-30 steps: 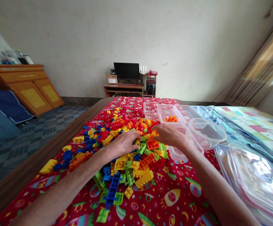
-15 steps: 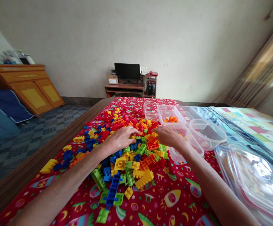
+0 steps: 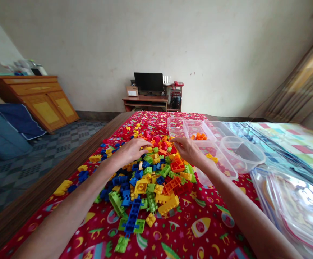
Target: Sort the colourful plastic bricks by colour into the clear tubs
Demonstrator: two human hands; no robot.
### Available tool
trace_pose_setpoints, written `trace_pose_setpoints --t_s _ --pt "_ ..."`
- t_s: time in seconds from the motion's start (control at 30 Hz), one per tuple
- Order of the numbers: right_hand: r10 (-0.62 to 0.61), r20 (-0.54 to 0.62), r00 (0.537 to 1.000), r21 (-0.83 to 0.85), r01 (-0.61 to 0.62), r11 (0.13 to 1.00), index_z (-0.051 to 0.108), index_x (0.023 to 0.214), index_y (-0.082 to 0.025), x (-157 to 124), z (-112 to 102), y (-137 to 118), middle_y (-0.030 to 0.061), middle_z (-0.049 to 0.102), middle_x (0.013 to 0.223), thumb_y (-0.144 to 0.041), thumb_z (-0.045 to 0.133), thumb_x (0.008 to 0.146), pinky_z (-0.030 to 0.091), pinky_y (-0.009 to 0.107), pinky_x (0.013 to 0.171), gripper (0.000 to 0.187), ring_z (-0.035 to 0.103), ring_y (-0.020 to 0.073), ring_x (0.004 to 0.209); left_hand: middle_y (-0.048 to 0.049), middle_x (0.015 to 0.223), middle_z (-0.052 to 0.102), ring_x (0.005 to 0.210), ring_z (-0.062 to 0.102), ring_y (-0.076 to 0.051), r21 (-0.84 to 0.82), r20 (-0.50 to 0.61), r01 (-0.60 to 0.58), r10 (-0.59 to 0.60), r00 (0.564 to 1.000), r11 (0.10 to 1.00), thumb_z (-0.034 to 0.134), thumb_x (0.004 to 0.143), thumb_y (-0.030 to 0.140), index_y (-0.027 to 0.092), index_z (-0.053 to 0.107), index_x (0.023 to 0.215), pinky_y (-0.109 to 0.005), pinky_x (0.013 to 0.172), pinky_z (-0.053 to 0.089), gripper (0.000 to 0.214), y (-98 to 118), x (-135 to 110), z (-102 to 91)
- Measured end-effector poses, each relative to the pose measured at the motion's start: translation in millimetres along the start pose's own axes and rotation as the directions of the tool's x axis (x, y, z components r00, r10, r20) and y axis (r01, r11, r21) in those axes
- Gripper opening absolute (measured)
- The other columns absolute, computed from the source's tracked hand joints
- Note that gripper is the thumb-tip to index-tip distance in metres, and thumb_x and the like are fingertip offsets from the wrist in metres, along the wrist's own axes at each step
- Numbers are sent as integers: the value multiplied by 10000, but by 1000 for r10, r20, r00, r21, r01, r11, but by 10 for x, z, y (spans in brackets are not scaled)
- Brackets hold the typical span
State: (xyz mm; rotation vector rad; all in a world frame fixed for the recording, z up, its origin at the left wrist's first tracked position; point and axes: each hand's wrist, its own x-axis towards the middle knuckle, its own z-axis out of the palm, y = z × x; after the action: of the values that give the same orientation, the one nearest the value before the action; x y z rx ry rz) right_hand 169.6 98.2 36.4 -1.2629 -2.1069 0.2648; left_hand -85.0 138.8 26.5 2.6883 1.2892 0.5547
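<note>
A mixed heap of plastic building blocks (image 3: 141, 187) in red, orange, yellow, green and blue lies before me. Over its left far part is my left hand (image 3: 131, 151), its thumb apart from the fingers, with nothing visibly gripped. My right hand (image 3: 188, 149) reaches over the right far part, fingers pointing left and apart, close to red and orange blocks. Whether the fingertips touch blocks is hard to make out. At the near end of the heap, a long blue wheel-base piece (image 3: 133, 216) rests across a green block (image 3: 140, 226).
Clear plastic containers (image 3: 229, 169) stand right of the heap; one holds orange blocks (image 3: 199, 136), another a few yellow blocks (image 3: 212, 158). A round clear tub (image 3: 242, 153) and stacked clear lids (image 3: 293, 205) are further right. A red patterned cloth (image 3: 180, 233) covers the surface.
My left hand has moved slightly back and away from the heap's middle. The right hand has shifted a little, uncovering yellow blocks in a container. The view has turned slightly left.
</note>
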Motion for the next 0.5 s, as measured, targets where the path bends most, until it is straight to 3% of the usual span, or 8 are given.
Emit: trace_pose_setpoints --t_s 0.17,0.33,0.4,0.5 --pt "121 72 990 348 -139 927 696 962 -140 11 103 -81 -22 530 578 -187 399 850 377 209 519 321 476 94 517 -92 1114 659 1068 583 -240 129 33 -18 14 999 991 593 798 297 186 671 1079 -369 979 427 311 -52 -2 131" --pt "315 218 924 671 -377 638 668 934 -161 -4 174 -149 -14 526 625 -265 437 832 452 215 477 274 533 113 555 -104 1090 681 1052 600 -250 160 -1 73 -74 997 984 531 842 275 167 662 1086 -370 969 431 298 93 18 130" --pt "348 242 906 718 -408 564 651 946 -162 -10 183 -178 -5 545 647 -303 467 839 454 202 472 256 546 113 578 -110 1078 690 1025 617 -256 102 -60 110 -105 993 989 520 853 316 161 670 1068 -369 948 444 305 173 26 77" --pt "355 230 906 715 -405 570 638 975 -169 -22 198 -215 -7 565 668 -381 530 835 420 168 462 276 523 93 577 -77 1054 707 937 654 -223 -127 -89 105 -116 989 986 500 864 415 177 666 1069 -321 868 490 355 305 28 8"
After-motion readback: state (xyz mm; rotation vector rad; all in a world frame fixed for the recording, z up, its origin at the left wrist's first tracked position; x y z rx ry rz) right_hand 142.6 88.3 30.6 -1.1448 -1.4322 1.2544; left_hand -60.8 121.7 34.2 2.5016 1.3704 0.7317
